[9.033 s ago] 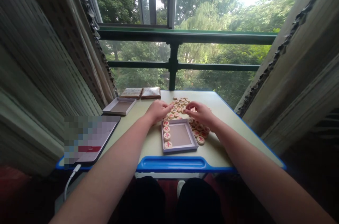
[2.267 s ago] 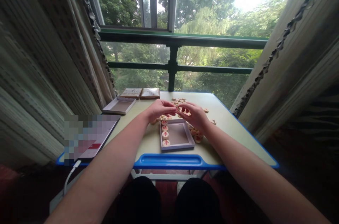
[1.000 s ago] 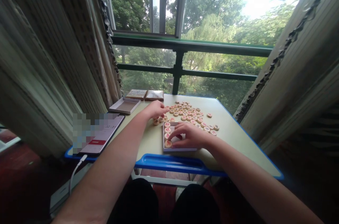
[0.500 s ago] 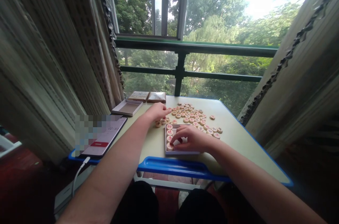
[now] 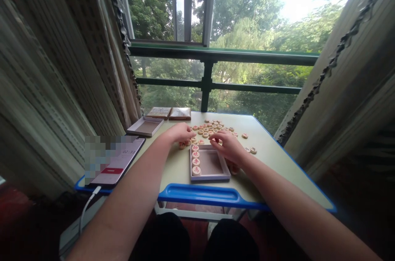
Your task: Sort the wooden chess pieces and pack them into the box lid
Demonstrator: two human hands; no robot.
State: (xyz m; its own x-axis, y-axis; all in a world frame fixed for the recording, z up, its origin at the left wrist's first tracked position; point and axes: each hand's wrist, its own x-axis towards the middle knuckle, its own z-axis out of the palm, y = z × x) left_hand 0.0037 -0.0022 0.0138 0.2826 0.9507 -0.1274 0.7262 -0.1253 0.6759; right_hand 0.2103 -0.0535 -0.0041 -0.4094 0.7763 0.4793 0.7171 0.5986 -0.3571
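A shallow open box [image 5: 210, 178] lies on the table in front of me. Along its left wall runs a column of round xiangqi pieces [image 5: 196, 170] with red characters face up. My right hand [image 5: 227, 144] hovers over the box's far right corner, fingers bent and apart, near the loose pieces; I see nothing held in it. Left of that, my left hand [image 5: 180, 132] is low over scattered xiangqi pieces [image 5: 200, 142], fingers spread and curving down. Its lower fingertips are partly hidden, and it covers some pieces.
More xiangqi pieces [image 5: 218, 127] are strewn across the far middle of the table [image 5: 277, 178]. A matching empty tray or lid [image 5: 145, 126] and two flat packs [image 5: 180, 113] sit back left. A phone [image 5: 119, 162] with a plugged-in cable [image 5: 88, 203] lies at the left edge.
My right hand has let go of the piece at the near end of the box column and moved up and away toward the loose pieces. My left hand has stayed nearly in place.
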